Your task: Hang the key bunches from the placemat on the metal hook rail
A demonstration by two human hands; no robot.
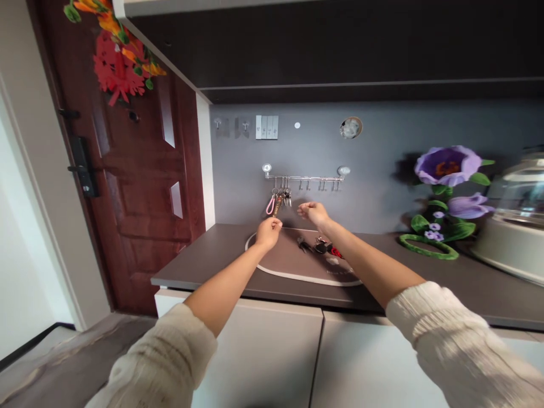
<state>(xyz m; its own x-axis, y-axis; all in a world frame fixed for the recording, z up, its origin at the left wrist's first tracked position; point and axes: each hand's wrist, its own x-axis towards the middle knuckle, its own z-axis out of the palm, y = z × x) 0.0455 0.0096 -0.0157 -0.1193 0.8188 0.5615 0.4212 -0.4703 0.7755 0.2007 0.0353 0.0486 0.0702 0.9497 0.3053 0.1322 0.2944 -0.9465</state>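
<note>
Left hand (268,231) pinches the tag of the keys (278,199) hanging at the left end of the hook rail (304,177). Right hand (313,212) hovers beside, fingers loosely curled, empty. Best to steady the bunch and lift the ring straight off its hook.

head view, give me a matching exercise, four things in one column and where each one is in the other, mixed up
Things:
1. hook rail
2. keys with pink strap
3. oval mat
4. purple flower

Places:
A. flat on the counter under both hands
B. far right, against the wall
C. fixed to the grey wall
D. hanging above the left hand

Pairs: 1-C, 2-D, 3-A, 4-B
</note>
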